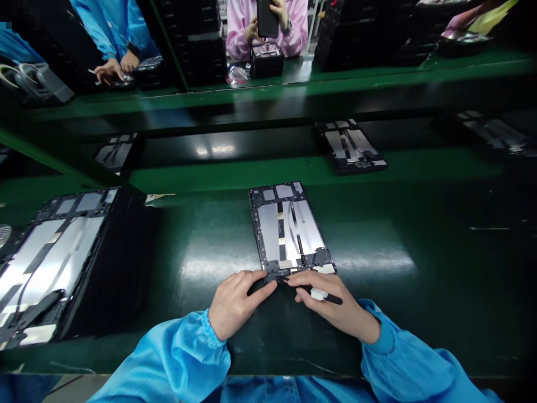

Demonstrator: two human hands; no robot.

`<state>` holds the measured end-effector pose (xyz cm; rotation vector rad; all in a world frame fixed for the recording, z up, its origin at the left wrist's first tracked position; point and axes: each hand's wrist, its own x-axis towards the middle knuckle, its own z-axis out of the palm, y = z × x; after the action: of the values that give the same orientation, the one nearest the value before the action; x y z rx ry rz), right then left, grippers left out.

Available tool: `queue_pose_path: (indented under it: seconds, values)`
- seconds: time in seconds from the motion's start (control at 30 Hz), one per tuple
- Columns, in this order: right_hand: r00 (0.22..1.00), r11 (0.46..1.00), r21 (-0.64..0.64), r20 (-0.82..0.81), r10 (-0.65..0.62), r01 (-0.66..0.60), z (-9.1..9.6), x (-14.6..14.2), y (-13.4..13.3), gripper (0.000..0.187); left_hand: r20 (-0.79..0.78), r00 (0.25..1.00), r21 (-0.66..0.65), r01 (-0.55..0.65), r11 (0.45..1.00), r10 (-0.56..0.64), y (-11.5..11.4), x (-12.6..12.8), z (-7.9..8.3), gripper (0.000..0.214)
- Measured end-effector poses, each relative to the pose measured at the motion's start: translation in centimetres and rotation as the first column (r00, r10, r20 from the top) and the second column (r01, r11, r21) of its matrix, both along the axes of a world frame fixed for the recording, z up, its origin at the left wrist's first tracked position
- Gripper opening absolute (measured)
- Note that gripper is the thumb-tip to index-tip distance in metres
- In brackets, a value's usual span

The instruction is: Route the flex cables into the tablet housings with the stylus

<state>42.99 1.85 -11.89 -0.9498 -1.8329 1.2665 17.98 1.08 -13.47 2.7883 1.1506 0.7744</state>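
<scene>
An opened tablet (289, 224) lies face down on the green bench, its silver plates, dark flex cables and black frame exposed. My left hand (235, 302) holds its near left corner, index finger on the corner and thumb against the near edge. Between the fingers of my right hand (329, 299) are black tweezers (333, 299) with a white band. Their tip meets the tablet's near edge, close to my left thumb. Exactly what the tip touches is too small to make out.
A stack of opened tablets (62, 246) rises at the left. Beyond the green bench (201, 330), another opened tablet (350, 145) lies on the dark strip, with more to either side. Across it, a person in pink (235, 33) holds a dark device; a person in blue (115, 28) works further left.
</scene>
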Motion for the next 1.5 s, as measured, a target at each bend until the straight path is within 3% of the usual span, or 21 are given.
queue_pose_path:
  seconds: [0.13, 0.23, 0.33, 0.43, 0.5, 0.53, 0.67, 0.8, 0.87, 0.97, 1.07, 1.37, 1.5]
  values:
    - [0.999, 0.999, -0.043, 0.026, 0.031, -0.030, 0.3, -0.2, 0.0, 0.016, 0.009, 1.000, 0.002, 0.006, 1.000, -0.006, 0.1, -0.2, 0.0, 0.028]
    - [0.999, 0.982, -0.187, -0.005, -0.038, 0.037, 0.3, -0.2, -0.1, 0.016, 0.013, 0.999, 0.035, 0.029, 0.999, -0.029, -0.3, 0.1, 0.5, 0.029]
    - [0.956, 0.929, -0.277, -0.084, -0.280, 0.248, 0.0, 0.3, 0.2, 0.023, -0.008, 0.989, 0.018, 0.145, 0.989, -0.145, -1.3, 1.3, 0.9, 0.029]
    - [0.798, 0.802, -0.240, -0.140, -0.587, 0.547, -0.5, 1.6, 0.7, 0.027, -0.099, 0.968, -0.045, 0.229, 0.973, -0.232, -2.0, 2.6, 0.8, 0.029]
    - [0.721, 0.732, -0.248, -0.153, -0.676, 0.634, -0.7, 2.7, 0.8, 0.028, -0.159, 0.957, -0.074, 0.233, 0.970, -0.242, -2.2, 2.8, 0.6, 0.027]
    - [0.713, 0.725, -0.266, -0.158, -0.683, 0.636, -0.7, 3.2, 0.7, 0.030, -0.179, 0.952, -0.091, 0.236, 0.967, -0.249, -2.3, 2.6, 0.6, 0.026]
    - [0.819, 0.802, -0.301, -0.101, -0.565, 0.517, -0.4, 4.5, -0.6, 0.035, -0.190, 0.941, -0.166, 0.250, 0.954, -0.280, -2.3, 1.1, 1.2, 0.024]
    - [0.951, 0.898, -0.315, 0.070, -0.301, 0.307, -0.1, 4.0, -1.9, 0.029, -0.127, 0.954, -0.148, 0.254, 0.956, -0.273, -2.3, 1.6, 1.3, 0.024]
    - [0.968, 0.925, -0.294, 0.142, -0.207, 0.241, -0.2, 3.4, -2.0, 0.022, -0.135, 0.952, -0.128, 0.258, 0.958, -0.275, -2.3, 2.5, 0.9, 0.027]
    - [0.949, 0.960, -0.171, 0.263, -0.172, 0.221, -0.3, 2.9, -1.6, 0.017, -0.164, 0.946, -0.128, 0.260, 0.957, -0.279, -2.2, 3.4, 0.2, 0.029]
    - [0.937, 0.976, -0.113, 0.320, -0.144, 0.189, -0.2, 2.6, -1.1, 0.016, -0.168, 0.946, -0.133, 0.257, 0.957, -0.277, -2.1, 3.4, -0.1, 0.029]
    - [0.946, 0.973, -0.159, 0.303, -0.113, 0.168, -0.8, 2.3, -0.9, 0.017, -0.161, 0.947, -0.142, 0.256, 0.956, -0.278, -2.1, 3.2, 0.0, 0.030]
    - [0.976, 0.957, -0.219, 0.151, -0.160, 0.191, -0.3, 2.7, -0.9, 0.025, -0.139, 0.953, -0.132, 0.252, 0.959, -0.270, -2.2, 3.3, 0.0, 0.028]
